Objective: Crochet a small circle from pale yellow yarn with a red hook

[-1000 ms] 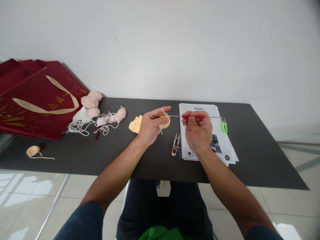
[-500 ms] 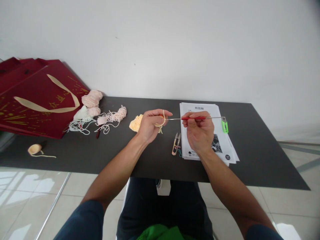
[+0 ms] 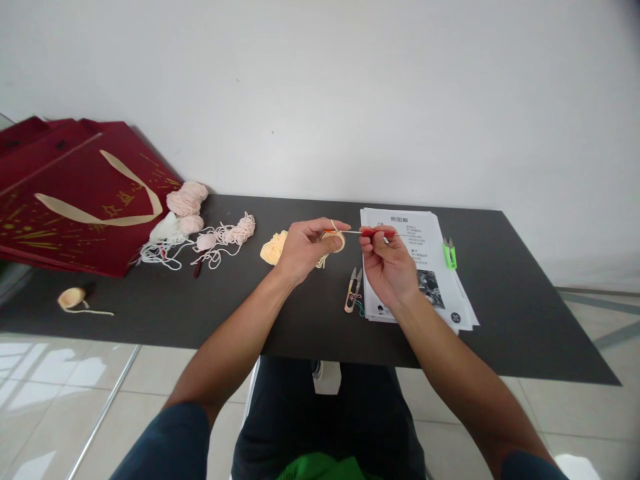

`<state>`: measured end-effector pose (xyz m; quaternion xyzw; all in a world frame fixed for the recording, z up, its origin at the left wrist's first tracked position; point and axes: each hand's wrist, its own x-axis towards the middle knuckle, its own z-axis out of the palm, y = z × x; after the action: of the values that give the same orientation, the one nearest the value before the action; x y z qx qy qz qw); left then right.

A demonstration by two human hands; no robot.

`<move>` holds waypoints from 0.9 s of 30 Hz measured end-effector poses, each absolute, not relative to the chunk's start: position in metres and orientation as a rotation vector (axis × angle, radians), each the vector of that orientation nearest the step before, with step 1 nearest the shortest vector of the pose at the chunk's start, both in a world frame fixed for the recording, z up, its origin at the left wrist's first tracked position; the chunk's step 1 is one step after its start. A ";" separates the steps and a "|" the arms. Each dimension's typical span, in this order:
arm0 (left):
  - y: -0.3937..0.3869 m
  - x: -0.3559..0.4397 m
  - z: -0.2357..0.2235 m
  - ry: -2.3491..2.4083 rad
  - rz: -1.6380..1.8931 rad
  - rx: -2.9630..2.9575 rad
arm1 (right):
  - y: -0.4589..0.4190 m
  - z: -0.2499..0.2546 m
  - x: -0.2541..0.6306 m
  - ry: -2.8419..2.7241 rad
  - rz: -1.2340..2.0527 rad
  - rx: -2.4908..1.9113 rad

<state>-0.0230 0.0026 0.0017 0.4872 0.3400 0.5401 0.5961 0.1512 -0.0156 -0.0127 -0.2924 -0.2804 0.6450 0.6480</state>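
My right hand (image 3: 391, 268) pinches the red-handled hook (image 3: 369, 233) over the paper stack (image 3: 451, 301). Left of the stack, my left hand (image 3: 304, 250) grips a small cream yarn piece (image 3: 342, 241).

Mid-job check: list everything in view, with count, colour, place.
Bags: several, dark red, table's left end
Pink yarn: several bundles, pale pink, beside bags
White yarn: one tangle, white, beside bags
Small piece: one, cream, front left
Yellow yarn: one bundle, yellow, left of left hand
Snips: one, pale-handled, left of sheets
Green snips: one, green, sheets' right edge
Sheets: stack, white, beneath right hand
Table: one, dark grey, centre
Worked piece: one, cream, left hand
Slim tool: one, red-handled, right hand
Left hand: one, bare, centre
Right hand: one, bare, over sheets
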 end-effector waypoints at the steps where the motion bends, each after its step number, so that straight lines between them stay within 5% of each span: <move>1: 0.003 -0.022 0.001 0.820 1.265 1.175 | -0.016 -0.014 0.150 -0.640 1.468 -0.667; 27: -0.001 0.003 -0.018 1.131 1.266 1.246 | -0.022 -0.021 0.127 -0.679 1.321 -0.796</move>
<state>0.0030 -0.0010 -0.0177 0.5141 0.4666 0.5225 0.4949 0.1266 -0.0224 -0.0208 -0.3524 -0.3008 0.5850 0.6656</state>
